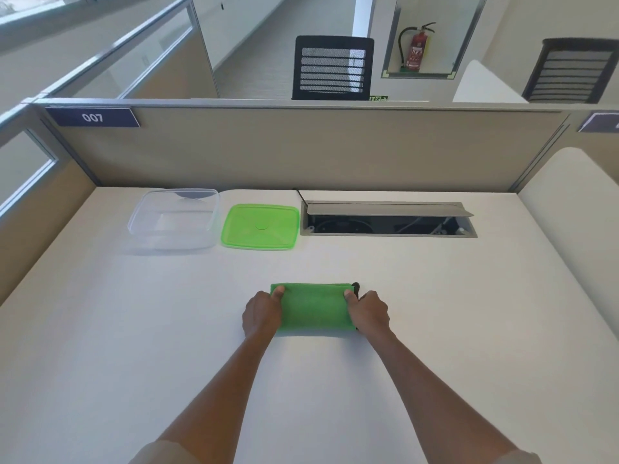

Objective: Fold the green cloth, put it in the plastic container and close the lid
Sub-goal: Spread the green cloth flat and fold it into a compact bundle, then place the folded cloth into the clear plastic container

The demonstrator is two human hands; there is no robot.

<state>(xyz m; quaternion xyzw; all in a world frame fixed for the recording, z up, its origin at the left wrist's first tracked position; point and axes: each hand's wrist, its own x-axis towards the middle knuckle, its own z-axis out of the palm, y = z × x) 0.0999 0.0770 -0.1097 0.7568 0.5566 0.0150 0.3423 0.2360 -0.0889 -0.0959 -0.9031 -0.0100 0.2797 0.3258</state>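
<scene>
Both hands, left hand and right hand, pinch the folded green cloth between fingers and thumbs on the worktop; open container at 11 o'clock.

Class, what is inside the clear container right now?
Nothing shows inside the container; its bottom is visible through the clear walls. The cloth lies on the desk.

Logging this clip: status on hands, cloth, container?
Left hand and right hand grip folded green cloth by its ends. Clear plastic container open, empty; green plastic lid beside it. Path clear.
</scene>
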